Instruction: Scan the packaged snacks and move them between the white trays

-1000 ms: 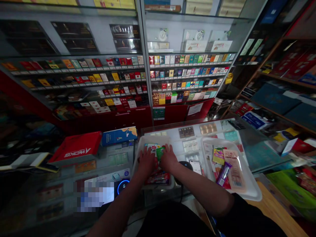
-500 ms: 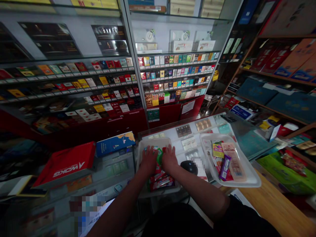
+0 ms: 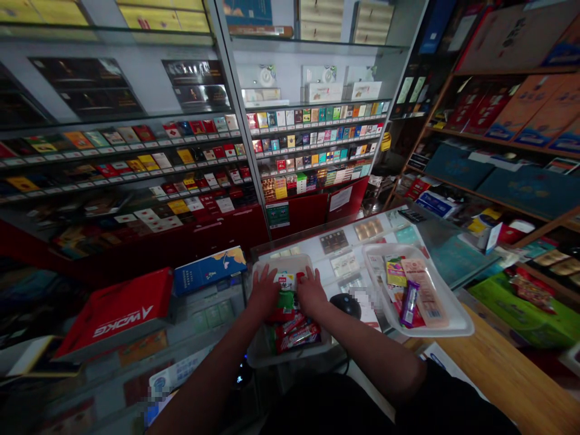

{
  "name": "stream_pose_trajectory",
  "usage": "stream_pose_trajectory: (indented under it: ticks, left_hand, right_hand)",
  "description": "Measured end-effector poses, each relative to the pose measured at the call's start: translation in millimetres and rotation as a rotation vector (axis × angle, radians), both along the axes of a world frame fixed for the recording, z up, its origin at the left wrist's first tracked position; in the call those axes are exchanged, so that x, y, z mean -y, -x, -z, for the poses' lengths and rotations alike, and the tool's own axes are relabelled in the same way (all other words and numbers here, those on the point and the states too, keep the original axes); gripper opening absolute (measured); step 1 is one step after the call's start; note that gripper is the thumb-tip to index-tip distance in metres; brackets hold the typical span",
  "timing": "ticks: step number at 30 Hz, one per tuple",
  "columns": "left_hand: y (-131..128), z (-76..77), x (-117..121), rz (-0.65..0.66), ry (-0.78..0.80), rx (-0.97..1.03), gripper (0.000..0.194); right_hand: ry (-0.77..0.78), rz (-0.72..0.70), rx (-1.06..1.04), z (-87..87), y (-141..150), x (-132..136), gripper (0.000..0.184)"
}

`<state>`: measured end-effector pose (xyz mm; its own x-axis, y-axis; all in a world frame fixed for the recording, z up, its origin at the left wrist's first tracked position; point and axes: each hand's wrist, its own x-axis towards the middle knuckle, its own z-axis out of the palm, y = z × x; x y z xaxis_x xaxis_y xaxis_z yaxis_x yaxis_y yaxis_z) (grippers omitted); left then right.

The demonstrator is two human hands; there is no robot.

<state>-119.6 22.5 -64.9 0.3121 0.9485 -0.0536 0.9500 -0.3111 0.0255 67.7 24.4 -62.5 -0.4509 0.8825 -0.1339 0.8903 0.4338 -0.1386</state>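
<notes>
My left hand [image 3: 265, 292] and my right hand [image 3: 312, 293] rest with fingers apart among packets in a white plastic tray [image 3: 290, 356]. A green packet [image 3: 285, 300] lies between them, and a small white-and-red packet [image 3: 286, 281] sits just above it. Red snack packets [image 3: 296, 335] fill the tray's near half. A second white tray [image 3: 453, 330], to my right, holds a purple stick packet [image 3: 409, 304], a peach flat packet [image 3: 425, 293] and a yellow packet [image 3: 396, 273].
Both trays stand on a glass display counter [image 3: 362, 241]. A black dome-shaped device [image 3: 345, 305] sits between them. A red box [image 3: 115, 311] and a blue carton [image 3: 211, 272] lie to the left. Shelves of cigarette packs [image 3: 312, 139] rise ahead, with wooden shelves of boxes [image 3: 498, 130] at right.
The whole view has swung, so the counter sits lower and further left. The green packet now lies lower between my hands, and more of the red packets shows.
</notes>
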Motion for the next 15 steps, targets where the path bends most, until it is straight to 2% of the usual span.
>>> stream_pose_trajectory:
  ticks: [7, 15]
  left_hand:
    - [12, -9.4, 3, -0.039, 0.000, 0.022, 0.025]
    - [1, -32.5, 10, -0.081, -0.035, 0.058, 0.019]
  right_hand:
    - [0.032, -0.023, -0.033, -11.7, -11, -15, 0.041]
    - [-0.041, -0.052, -0.016, -40.7, -40, -39, 0.027]
